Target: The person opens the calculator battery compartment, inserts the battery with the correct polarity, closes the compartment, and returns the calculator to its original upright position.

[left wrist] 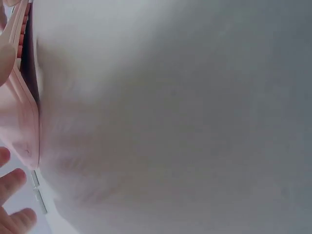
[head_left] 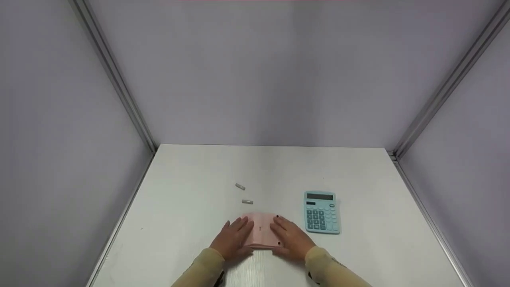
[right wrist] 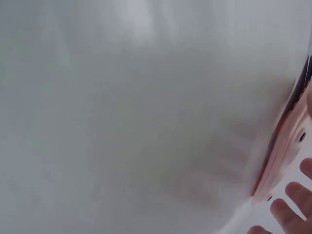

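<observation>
A flat pink device, probably a calculator turned face down, lies near the front of the table, with dark round spots on its right side. Its slanted edge also appears in the left wrist view, where a row of reddish key-like blocks lines the underside. My left hand rests on its left side, fingers straight and pointing forward. On the opposite side, my right hand lies with spread fingers over the right edge. Both thumbs are by the near edge.
Two small grey cylinders that look like batteries, a far one and a nearer one, lie beyond the pink device. A light-blue calculator lies face up to the right. Grey panels enclose the white table.
</observation>
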Demonstrator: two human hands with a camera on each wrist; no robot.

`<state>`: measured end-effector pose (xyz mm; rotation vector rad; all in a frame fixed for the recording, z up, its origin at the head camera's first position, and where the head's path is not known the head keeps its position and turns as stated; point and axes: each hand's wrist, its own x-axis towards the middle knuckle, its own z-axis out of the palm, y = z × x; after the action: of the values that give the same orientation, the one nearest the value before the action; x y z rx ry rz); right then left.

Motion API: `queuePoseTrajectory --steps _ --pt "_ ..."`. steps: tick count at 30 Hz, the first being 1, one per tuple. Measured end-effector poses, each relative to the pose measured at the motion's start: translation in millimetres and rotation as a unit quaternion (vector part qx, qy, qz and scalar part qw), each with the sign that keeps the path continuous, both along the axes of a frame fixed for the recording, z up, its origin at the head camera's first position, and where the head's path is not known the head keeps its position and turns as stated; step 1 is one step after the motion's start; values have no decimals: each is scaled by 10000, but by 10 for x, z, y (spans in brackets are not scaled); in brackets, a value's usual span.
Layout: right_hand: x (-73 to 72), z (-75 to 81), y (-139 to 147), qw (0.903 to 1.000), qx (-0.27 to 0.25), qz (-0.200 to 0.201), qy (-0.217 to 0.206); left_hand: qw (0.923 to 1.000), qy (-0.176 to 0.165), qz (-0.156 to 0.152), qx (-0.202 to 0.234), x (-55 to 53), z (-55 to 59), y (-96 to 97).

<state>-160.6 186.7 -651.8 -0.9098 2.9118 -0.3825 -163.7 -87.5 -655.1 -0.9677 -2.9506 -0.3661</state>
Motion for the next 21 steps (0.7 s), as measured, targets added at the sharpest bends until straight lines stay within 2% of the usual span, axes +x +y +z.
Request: queuePoseTrajectory --steps 3,6,12,21 --pt "-22 -14 11 9986 96 -227 -474 9991 -393 126 -44 21 12 -4" --pt "-51 -26 13 9970 185 -293 -688 9983 -546 188 26 31 14 1" --pt "-111 -74 22 9961 270 -334 -775 9954 -867 251 334 27 -20 15" --pt "-194 -155 37 9964 140 -460 -700 9936 -1066 251 272 20 -25 -25"
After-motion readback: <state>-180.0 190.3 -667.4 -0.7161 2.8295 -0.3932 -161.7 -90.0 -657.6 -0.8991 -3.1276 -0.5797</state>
